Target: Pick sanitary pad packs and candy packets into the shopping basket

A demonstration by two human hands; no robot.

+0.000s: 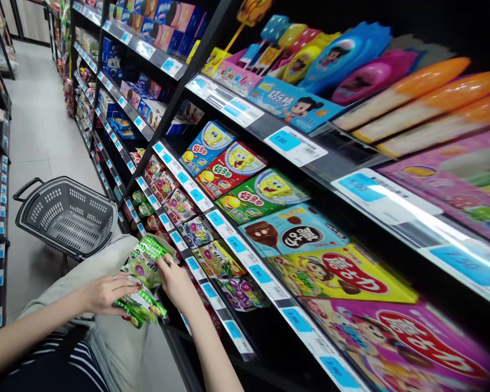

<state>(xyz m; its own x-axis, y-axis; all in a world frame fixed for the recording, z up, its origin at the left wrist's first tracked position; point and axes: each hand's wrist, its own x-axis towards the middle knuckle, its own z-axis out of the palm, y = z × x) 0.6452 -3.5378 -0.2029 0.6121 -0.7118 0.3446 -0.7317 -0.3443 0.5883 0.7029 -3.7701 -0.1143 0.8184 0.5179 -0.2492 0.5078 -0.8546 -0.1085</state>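
Several green candy packets [142, 267] are bunched together low in front of the shelf, above my knees. My left hand [108, 295] closes over the lower packets from the left, a ring on one finger. My right hand [175, 277] grips the upper packets by their right edge, fingers curled and partly hidden. Beside it, a low shelf holds rows of bagged candy, among them a dark purple packet [198, 231] and a yellow packet [218, 258]. A grey shopping basket [67, 212] stands on the floor to the left, its handle lowered to one side.
Boxed sweets with cartoon prints, such as a red box [231, 169] and a yellow box [343, 272], line the shelf at right. Above them a shelf edge [294, 144] with price tags juts out. An aisle floor [32, 125] runs between shelves to the far left.
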